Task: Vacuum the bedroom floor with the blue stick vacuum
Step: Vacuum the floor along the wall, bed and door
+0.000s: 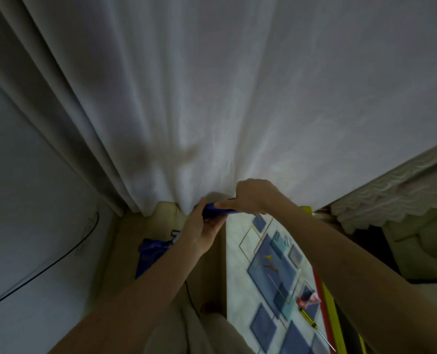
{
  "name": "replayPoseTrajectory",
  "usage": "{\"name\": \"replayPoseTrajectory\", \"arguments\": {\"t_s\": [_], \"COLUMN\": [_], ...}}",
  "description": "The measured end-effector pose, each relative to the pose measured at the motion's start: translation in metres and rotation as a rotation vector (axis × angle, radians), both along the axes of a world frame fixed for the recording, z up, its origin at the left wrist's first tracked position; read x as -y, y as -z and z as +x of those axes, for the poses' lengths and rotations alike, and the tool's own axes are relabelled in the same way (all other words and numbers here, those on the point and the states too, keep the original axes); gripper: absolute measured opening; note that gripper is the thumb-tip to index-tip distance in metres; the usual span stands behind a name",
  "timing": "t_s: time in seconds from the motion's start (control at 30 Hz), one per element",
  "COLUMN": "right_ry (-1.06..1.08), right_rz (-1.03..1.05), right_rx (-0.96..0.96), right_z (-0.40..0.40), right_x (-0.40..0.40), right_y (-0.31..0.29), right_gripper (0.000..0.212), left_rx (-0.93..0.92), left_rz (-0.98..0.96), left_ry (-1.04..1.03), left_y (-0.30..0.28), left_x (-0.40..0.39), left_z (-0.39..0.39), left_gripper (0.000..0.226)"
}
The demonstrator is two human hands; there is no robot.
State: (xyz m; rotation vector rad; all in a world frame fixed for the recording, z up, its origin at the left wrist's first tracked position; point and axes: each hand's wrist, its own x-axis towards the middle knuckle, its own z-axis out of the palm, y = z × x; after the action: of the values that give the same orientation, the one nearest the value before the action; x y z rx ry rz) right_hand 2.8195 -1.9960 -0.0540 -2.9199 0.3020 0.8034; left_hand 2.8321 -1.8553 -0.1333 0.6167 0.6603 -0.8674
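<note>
At the foot of the white curtain (212, 98), the blue vacuum handle (213, 210) is gripped by both the left hand (202, 231) and right hand (250, 198), so vacuuming appears barely begun, most floor seemingly left.

The curtain (212, 98) at the far side is plain white, greying in its left folds. The vacuum (213, 212) handle is deep blue, and its body lower left is the same blue. A black cord (46, 267) crosses the pale grey wall (20, 200) on the left. The near mat (271, 272) is pale, patterned with blue squares and thin gold outlines. A yellow-and-black striped screwdriver (312, 324) lies on it. The floor (125, 251) looks beige.
</note>
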Motion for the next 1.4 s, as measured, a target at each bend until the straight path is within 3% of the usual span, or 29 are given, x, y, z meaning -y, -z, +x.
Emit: {"name": "replayPoseTrajectory", "arguments": {"t_s": [0.23, 0.4, 0.57, 0.77, 1.03, 1.13, 1.4], "right_ry": [-0.009, -0.041, -0.056, -0.051, 0.122, 0.212, 0.481], "right_rz": [0.08, 0.074, 0.024, -0.006, -0.066, -0.151, -0.057], "right_rx": [-0.013, 0.062, 0.122, 0.134, 0.088, 0.118, 0.14], "right_z": [0.014, 0.019, 0.031, 0.009, -0.038, -0.057, -0.081], "right_x": [-0.031, -0.051, -0.064, -0.052, -0.045, -0.041, -0.102], "right_y": [0.013, 0.045, 0.031, 0.048, -0.013, -0.01, 0.005], "right_gripper": [0.072, 0.083, 0.073, 0.082, 0.056, 0.072, 0.061], "left_rx": [0.033, 0.016, 0.039, 0.021, 0.054, 0.064, 0.207], "left_rz": [0.107, 0.16, 0.185, 0.228, 0.162, 0.149, 0.343], "left_ry": [-0.063, -0.106, -0.124, 0.023, 0.157, 0.294, 0.6], "left_y": [0.005, 0.009, 0.011, 0.015, -0.009, -0.012, -0.005], "left_x": [-0.034, -0.051, -0.057, -0.048, -0.02, -0.011, -0.036], "left_z": [0.008, 0.017, 0.033, 0.03, 0.003, -0.009, 0.002], "left_gripper": [0.017, 0.017, 0.012, 0.016, 0.011, 0.012, 0.008]}}
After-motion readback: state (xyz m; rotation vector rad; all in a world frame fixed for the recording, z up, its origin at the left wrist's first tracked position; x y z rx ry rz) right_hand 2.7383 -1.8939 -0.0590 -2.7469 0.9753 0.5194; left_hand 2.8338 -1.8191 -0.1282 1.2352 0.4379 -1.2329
